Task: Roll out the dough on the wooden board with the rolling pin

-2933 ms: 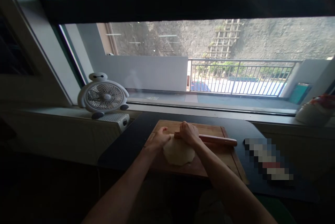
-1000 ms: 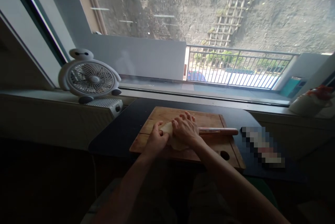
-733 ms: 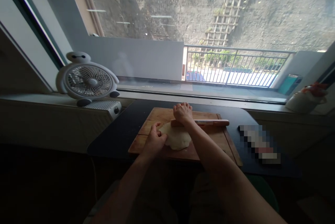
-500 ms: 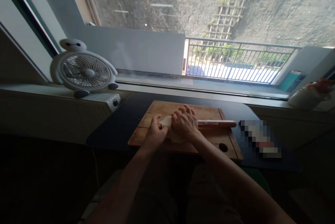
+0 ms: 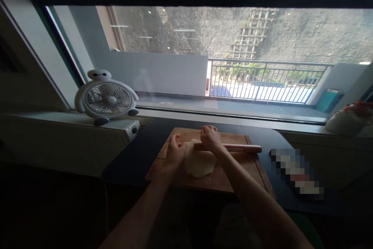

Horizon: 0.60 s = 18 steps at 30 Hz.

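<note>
A pale, flattened sheet of dough point(image 5: 199, 165) with an uneven edge lies on the wooden cutting board point(image 5: 233, 183). My right hand point(image 5: 211, 138) is closed over the rolling pin point(image 5: 243, 148) near its left end, which rests across the far part of the dough. The pin's long end sticks out to the right over the board. At the dough's left edge is my left hand point(image 5: 174, 151), its fingers curled and its thumb against the edge. The fingertips are dim, so the exact pinch is hard to see.
The board sits on a dark table point(image 5: 128, 159). A blurred-out object point(image 5: 297, 173) lies at the table's right. Behind on the left, a white fan point(image 5: 109, 99) stands by the window, and a white figure point(image 5: 346, 121) is on the right sill.
My right hand has gone from lying spread over the dough and pin to a closed grip farther away. More of the dough shows. My view has tilted up.
</note>
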### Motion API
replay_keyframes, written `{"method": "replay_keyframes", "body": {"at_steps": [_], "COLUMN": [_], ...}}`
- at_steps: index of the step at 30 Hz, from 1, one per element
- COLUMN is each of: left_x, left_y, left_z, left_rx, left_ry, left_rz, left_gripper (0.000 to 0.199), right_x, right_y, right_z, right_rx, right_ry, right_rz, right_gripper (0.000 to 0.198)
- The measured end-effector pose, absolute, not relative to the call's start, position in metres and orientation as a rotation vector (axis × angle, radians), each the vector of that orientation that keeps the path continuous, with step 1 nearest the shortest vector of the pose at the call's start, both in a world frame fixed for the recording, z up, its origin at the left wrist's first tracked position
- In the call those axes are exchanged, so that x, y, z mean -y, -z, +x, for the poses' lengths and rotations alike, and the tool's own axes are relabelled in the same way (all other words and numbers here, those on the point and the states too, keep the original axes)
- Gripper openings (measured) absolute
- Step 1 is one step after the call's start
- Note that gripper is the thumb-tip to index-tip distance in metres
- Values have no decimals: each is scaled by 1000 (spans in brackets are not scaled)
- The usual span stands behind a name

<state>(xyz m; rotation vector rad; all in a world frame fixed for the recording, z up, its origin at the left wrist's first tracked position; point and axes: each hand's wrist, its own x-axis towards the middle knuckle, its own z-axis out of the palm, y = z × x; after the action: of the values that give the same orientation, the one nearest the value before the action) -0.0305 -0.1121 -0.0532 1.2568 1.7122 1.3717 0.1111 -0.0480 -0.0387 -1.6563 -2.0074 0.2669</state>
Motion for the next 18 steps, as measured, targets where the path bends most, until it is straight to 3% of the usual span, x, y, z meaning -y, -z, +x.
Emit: {"method": "replay_keyframes", "body": {"at_steps": [6, 11, 18], "left_x": [146, 146, 150], "left_y": [86, 69, 74], "left_z": [-31, -31, -29], "left_rx": [-1760, -1691, -1655], "left_ry": [-1184, -1125, -1205], "left_rz": [1494, 1363, 1385], "left_gripper": [52, 59, 56], "right_x": [69, 44, 76], "right_y": [51, 36, 55], "right_z": [109, 98, 110], "right_rx": [2092, 2084, 2217], "right_ry": [-4, -95, -1], "right_rz": [-1519, -1728, -1550], "right_gripper": [37, 39, 38]}}
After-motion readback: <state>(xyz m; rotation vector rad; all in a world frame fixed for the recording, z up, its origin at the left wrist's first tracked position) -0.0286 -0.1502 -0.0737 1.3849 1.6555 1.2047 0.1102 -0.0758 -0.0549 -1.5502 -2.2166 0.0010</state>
